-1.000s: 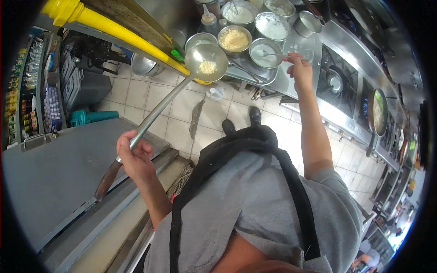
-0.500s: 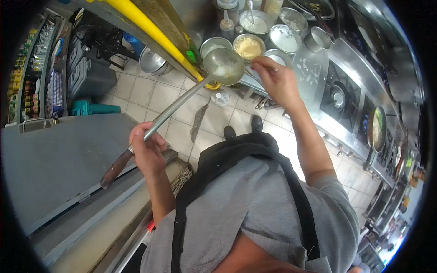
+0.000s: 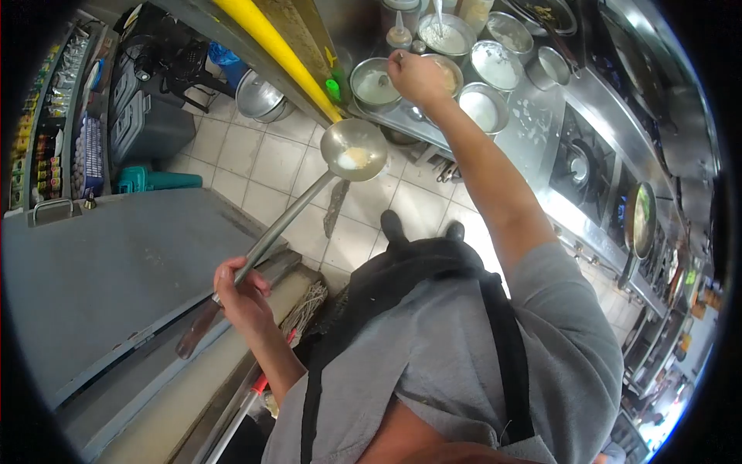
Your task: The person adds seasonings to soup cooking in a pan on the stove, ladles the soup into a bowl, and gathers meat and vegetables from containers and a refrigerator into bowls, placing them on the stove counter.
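My left hand (image 3: 243, 294) is wrapped round the handle of a long metal ladle (image 3: 345, 138), near its wooden grip. White and pale yellow powder lies in the ladle's bowl, which hangs over the floor beside the counter. At the counter edge my right hand (image 3: 421, 80) is closed in a pinch on what looks like a small spoon (image 3: 400, 58), mostly hidden by the fingers. That hand is above the right rim of a metal bowl (image 3: 365, 94) with white contents. Partly behind my wrist sits a bowl of yellow powder (image 3: 453, 71).
More metal bowls of white powder (image 3: 495, 66) and a metal pot (image 3: 549, 68) stand on the steel counter (image 3: 533, 116). A stove burner (image 3: 576, 161) and a frying pan (image 3: 640, 220) are at right. A yellow pipe (image 3: 286, 58) slants beside the counter.
My right hand has moved up and left from beside the ladle to the white-filled bowl. The ladle has lowered and shifted slightly left, and more yellow powder shows in it.
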Action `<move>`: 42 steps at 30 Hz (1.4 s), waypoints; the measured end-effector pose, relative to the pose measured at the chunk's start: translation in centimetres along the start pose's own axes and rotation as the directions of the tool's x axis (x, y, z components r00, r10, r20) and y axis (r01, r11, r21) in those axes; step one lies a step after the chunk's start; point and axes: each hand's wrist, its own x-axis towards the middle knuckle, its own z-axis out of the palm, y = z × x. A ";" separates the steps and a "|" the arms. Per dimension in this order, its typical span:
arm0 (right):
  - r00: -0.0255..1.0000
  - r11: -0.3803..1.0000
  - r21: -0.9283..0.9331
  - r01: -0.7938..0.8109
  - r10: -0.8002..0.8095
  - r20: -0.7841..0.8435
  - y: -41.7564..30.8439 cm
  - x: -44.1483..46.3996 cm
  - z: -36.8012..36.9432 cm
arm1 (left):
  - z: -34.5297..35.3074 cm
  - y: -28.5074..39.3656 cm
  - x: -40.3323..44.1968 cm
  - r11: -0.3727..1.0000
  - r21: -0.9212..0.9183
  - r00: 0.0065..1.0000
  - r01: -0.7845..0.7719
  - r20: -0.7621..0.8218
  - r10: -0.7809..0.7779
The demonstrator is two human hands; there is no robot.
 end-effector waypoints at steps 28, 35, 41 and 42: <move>0.859 0.806 0.479 -0.348 0.479 -0.183 13.2 -11.8 -12.8 | 4.5 0.6 0.5 0.999 0.039 0.995 0.014 0.094 -0.018; 0.992 0.832 0.547 -0.098 0.124 -0.011 0.7 -13.7 -11.7 | 6.0 -0.5 1.3 0.997 -0.019 0.985 0.077 0.154 -0.073; 0.986 0.988 0.125 0.095 -0.077 -0.146 -2.4 -6.2 -7.4 | 3.5 -1.6 1.7 0.995 -0.043 0.995 0.091 0.048 -0.089; 0.986 0.992 0.075 0.102 -0.091 -0.143 -1.3 -4.1 -5.1 | 2.9 -1.7 1.6 0.994 -0.052 0.993 0.101 0.059 -0.098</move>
